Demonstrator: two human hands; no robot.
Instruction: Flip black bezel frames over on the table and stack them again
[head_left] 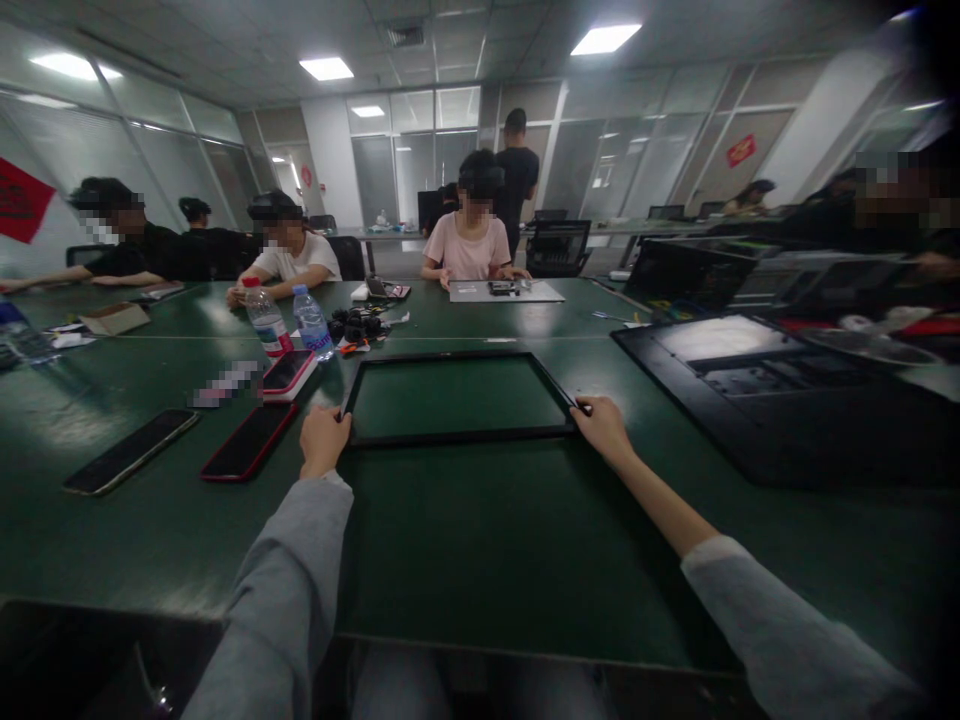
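Observation:
A thin black rectangular frame (465, 436), like the bezel of a monitor, is held over the green table (480, 540). Its middle is open, and the tabletop shows through. My left hand (325, 440) grips the left side near the front corner. On the opposite side, my right hand (604, 428) pinches the edge near the other front corner. Both hands are closed on the frame. Whether the far edge touches the table, I cannot tell.
Left of the frame lie a red-edged phone (249, 442), another phone (133, 452) and a pink-edged box (289, 374). Two water bottles (313, 322) stand behind. A large black panel (780, 400) lies at right. Across the table a person (469, 240) sits by a grey panel (540, 292).

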